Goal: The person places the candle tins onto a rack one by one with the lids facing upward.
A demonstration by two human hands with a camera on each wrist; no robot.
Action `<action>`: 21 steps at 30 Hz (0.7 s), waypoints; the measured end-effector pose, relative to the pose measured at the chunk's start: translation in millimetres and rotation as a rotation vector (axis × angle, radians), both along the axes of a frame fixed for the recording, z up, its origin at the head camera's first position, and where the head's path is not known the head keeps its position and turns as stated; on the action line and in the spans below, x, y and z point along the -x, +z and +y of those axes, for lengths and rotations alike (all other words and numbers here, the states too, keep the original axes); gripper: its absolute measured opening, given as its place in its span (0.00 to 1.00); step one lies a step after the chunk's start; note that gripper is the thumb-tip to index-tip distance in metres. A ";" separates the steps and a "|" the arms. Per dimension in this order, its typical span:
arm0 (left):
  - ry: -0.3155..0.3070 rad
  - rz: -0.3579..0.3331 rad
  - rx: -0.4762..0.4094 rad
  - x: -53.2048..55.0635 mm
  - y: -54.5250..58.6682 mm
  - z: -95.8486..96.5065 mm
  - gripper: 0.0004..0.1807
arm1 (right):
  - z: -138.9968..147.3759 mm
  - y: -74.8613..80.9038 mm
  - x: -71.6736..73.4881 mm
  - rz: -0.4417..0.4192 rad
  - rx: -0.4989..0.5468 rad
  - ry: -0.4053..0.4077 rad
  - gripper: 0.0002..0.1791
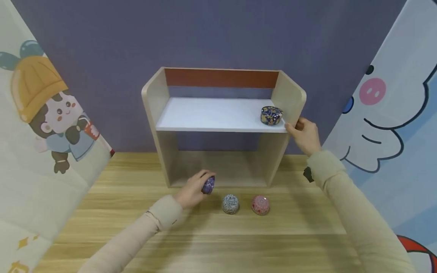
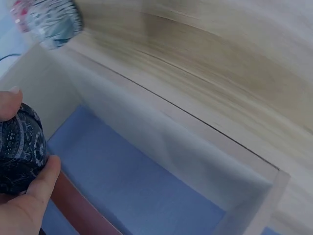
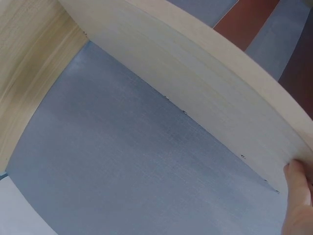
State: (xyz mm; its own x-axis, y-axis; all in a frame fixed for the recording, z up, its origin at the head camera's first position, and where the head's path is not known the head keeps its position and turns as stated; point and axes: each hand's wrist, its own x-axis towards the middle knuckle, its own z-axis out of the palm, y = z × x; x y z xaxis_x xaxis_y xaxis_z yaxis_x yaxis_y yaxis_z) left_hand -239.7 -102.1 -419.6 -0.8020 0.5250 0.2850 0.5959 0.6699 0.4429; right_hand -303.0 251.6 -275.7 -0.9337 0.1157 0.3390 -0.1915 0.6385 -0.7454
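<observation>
In the head view, my left hand (image 1: 194, 189) grips a small round purple patterned tin (image 1: 208, 185) in front of the shelf's lower compartment. The left wrist view has this tin (image 2: 22, 149) dark with a pale ornate print, between thumb and fingers. On the right, my right hand (image 1: 305, 134) holds the front edge of the shelf's side panel (image 1: 289, 91), thumb at the edge. Its fingers (image 3: 297, 188) lie against the panel's outer face in the right wrist view. A blue-and-gold patterned tin (image 1: 271, 115) stands at the right end of the white upper board (image 1: 211, 113).
On the wooden table (image 1: 239, 250), before the two-level shelf, sit a blue-white patterned tin (image 1: 230, 204) and a pink one (image 1: 260, 205). A small black object (image 1: 308, 174) lies beside the right sleeve. Behind the shelf rises a dark blue backdrop (image 1: 218, 34), with cartoon-printed panels on both sides.
</observation>
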 end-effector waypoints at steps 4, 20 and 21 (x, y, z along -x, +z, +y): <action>0.063 -0.057 -0.122 -1.6 6.2 3.0 0.40 | 0.0 1.0 -1.3 0.005 -0.001 0.002 0.29; 0.145 -0.140 -0.306 -6.6 18.8 4.4 0.41 | 0.3 3.5 -3.8 -0.026 0.012 0.016 0.31; 0.155 -0.157 -0.311 -7.5 19.3 4.5 0.41 | 0.2 3.8 -3.5 -0.025 0.012 0.017 0.30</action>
